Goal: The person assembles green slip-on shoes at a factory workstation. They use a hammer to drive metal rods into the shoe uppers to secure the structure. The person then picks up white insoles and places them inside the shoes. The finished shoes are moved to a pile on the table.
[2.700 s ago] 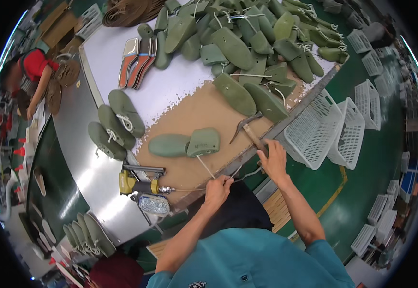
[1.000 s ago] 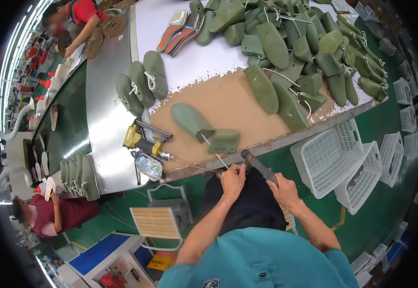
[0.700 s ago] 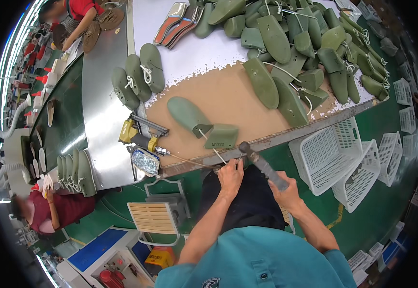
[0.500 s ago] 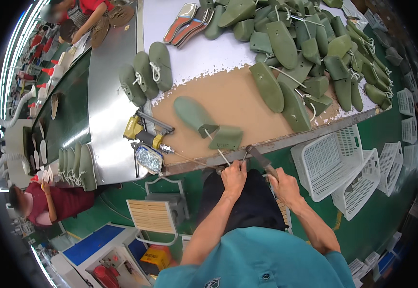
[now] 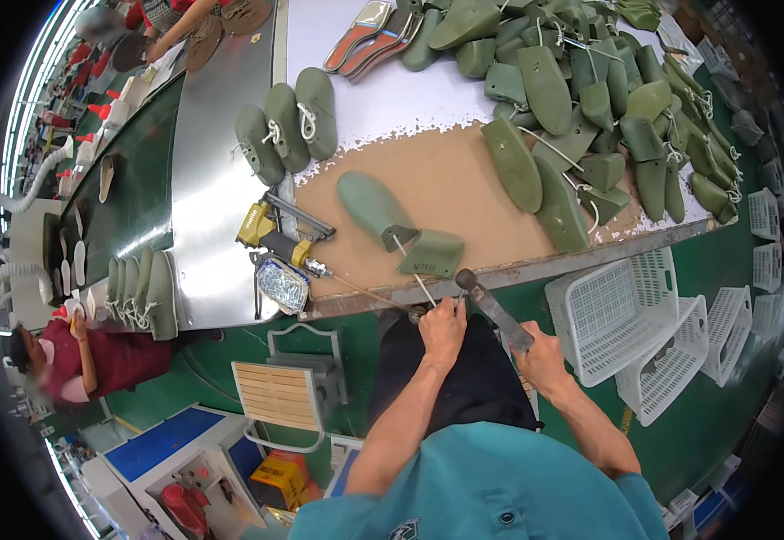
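Note:
My left hand (image 5: 442, 327) is closed on a white cord (image 5: 424, 290) at the table's near edge. The cord runs up to a green shoe last (image 5: 392, 220) split in two at its hinge, lying on the brown board (image 5: 446, 180). My right hand (image 5: 543, 358) grips the handle of a grey metal hammer-like tool (image 5: 493, 304), whose head sits just right of the left hand, below the table edge.
A big pile of green shoe lasts (image 5: 590, 99) fills the back right of the table. A yellow nail gun (image 5: 275, 229) lies left of the board. White plastic baskets (image 5: 644, 333) stand on the right. A stool (image 5: 284, 396) sits lower left, a seated person (image 5: 77, 360) beyond.
The view has shifted and my hands have drawn back to the table's near edge. The tool's head has come closer to my left hand on the cord.

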Action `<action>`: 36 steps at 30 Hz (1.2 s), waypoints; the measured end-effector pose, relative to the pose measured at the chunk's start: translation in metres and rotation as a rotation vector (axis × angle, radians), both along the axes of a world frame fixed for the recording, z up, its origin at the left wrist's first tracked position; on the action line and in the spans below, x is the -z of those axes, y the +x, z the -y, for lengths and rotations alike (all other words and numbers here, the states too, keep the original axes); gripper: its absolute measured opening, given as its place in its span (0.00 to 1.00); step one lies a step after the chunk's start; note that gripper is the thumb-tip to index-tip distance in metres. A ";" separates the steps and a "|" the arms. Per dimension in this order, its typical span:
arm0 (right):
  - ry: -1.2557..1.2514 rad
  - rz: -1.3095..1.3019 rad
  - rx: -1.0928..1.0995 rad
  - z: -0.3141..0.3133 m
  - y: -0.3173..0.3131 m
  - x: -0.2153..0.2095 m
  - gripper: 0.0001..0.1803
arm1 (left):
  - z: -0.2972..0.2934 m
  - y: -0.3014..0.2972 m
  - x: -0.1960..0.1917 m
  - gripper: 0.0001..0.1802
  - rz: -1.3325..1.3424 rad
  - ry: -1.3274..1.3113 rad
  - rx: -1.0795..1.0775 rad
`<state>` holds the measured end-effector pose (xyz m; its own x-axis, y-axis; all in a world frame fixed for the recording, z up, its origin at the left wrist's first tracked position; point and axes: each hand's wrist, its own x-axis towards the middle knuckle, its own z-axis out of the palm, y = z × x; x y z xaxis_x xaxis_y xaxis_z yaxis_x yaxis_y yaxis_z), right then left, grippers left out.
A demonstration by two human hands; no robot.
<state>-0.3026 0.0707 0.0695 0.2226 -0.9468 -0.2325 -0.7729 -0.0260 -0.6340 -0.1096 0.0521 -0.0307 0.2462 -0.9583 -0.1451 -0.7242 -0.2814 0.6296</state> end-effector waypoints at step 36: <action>-0.030 -0.019 -0.054 -0.011 -0.016 0.067 0.13 | 0.004 0.010 -0.008 0.17 -0.264 0.233 -0.155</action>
